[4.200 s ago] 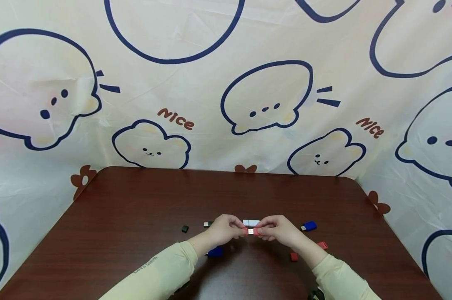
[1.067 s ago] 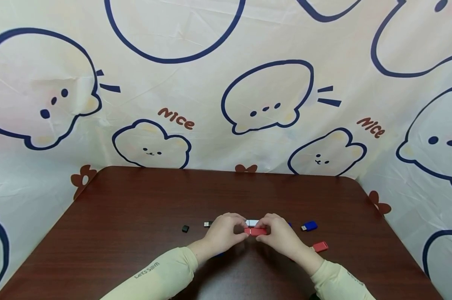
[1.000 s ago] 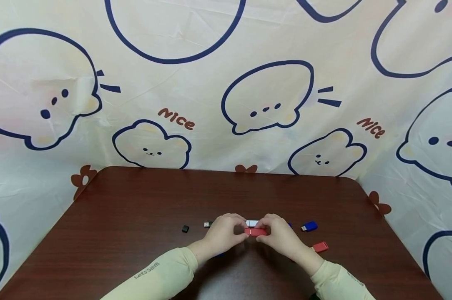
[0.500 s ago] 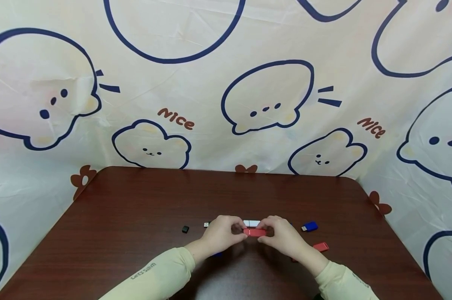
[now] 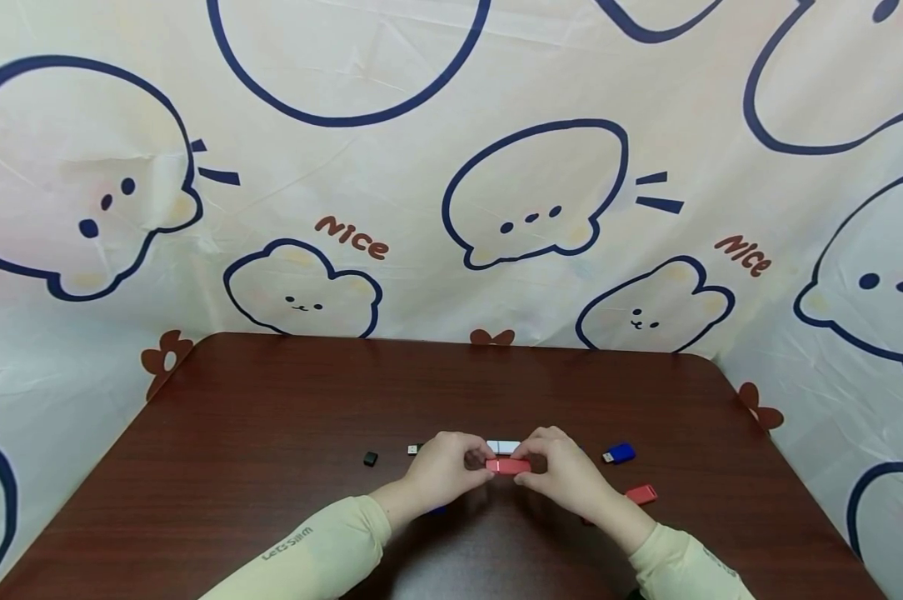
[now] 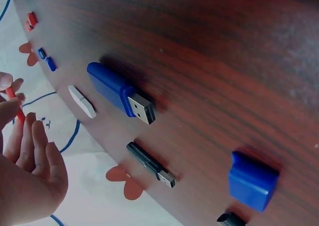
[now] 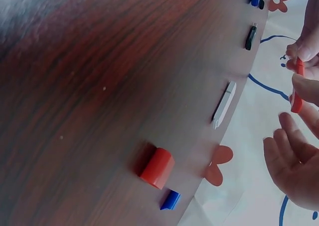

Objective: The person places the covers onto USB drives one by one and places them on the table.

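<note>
Between both hands, in the head view, a red USB stick (image 5: 508, 467) is held level above the table. Its body and cap meet at a thin seam, and no metal plug shows. My left hand (image 5: 440, 468) pinches its left end between thumb and fingers. The right end is pinched by my right hand (image 5: 567, 475). Just beyond them lies a white capped USB stick (image 5: 503, 447). From the left wrist view, an uncapped blue USB stick (image 6: 109, 89) and an uncapped black USB stick (image 6: 144, 158) lie on the table. My forearms partly hide things in the head view.
Loose caps lie about: black (image 5: 371, 458), blue (image 6: 253, 181), red (image 7: 158, 167) and a second blue cap (image 7: 170, 200). To the right on the brown table (image 5: 331, 392) are another blue USB stick (image 5: 619, 452) and another red USB stick (image 5: 641, 494). A patterned cloth (image 5: 406, 183) hangs behind.
About four seconds ago a metal plug showed between the two red parts; since then they have come together over it. In the last second the hands have barely moved.
</note>
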`<state>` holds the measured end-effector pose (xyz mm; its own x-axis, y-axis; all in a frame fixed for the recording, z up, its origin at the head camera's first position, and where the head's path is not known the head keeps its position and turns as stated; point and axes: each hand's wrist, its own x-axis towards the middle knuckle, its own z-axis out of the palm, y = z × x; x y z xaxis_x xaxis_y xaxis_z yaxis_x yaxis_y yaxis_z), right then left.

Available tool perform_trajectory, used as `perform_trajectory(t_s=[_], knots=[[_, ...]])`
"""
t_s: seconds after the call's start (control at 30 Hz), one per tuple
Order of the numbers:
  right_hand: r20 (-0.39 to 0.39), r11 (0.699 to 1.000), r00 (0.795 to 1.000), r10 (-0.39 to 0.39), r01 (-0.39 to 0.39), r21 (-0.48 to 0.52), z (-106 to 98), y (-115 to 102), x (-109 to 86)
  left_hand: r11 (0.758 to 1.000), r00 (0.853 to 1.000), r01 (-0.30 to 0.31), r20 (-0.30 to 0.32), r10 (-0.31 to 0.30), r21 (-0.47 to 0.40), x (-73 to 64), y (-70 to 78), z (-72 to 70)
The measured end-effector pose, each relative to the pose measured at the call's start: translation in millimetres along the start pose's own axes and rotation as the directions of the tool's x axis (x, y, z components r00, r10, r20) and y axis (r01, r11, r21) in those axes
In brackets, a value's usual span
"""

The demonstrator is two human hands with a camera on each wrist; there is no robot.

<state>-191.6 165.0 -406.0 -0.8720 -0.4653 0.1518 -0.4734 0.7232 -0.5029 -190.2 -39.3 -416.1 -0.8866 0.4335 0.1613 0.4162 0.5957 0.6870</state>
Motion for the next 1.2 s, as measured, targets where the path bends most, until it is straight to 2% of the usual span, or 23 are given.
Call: perform_trajectory(t_s=[0.33,0.6,1.2], knots=[[-0.022,0.999,0.999,-0.039,0.038,-0.032,0.8,0.3,-0.1,1.0,1.0,-0.008,0.0,0.008,0.008,0.8,-0.9,2.1],[-0.038,0.997,0.997,-0.064,0.062,-0.041,-0.4,1.6,0.7,0.999,1.0,0.01,-0.016,-0.009,0.034,0.6,0.4,1.9],[-0.047,0.994,0.994,-0.103,0.101,-0.036,-1.2,-0.3,-0.5,0.999,1.0,0.002,-0.018,-0.002,-0.044,-1.3,2.8,3.2]])
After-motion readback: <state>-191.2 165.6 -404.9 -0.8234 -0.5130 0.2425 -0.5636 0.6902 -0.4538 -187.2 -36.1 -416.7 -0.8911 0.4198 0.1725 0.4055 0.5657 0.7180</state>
